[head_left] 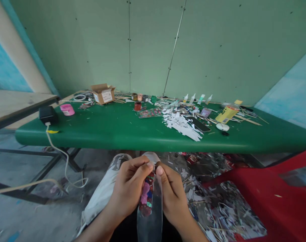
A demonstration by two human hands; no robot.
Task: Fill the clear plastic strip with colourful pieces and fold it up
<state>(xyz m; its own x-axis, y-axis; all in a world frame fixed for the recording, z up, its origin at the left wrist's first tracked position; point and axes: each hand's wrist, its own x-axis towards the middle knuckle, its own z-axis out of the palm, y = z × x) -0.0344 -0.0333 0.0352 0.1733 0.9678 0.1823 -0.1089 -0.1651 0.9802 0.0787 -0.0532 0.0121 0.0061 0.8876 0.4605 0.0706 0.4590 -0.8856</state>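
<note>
Both my hands meet low in the middle, below the front edge of the green table (122,134). My left hand (129,188) and my right hand (170,193) pinch the top of a clear plastic packet (150,215) between them. The packet holds small coloured pieces, pink, red and blue, in its upper part. Its lower part hangs transparent toward my lap. Fingers of both hands are closed on the packet's upper edge.
On the table lie a heap of white paper scraps (180,122), a phone (199,124), a yellow tube (227,114), small glue bottles (193,98), paint pots (138,106), a cardboard box (102,94), a pink tape roll (67,109) and a black adapter (48,115) with cable. A red chair (281,198) stands right.
</note>
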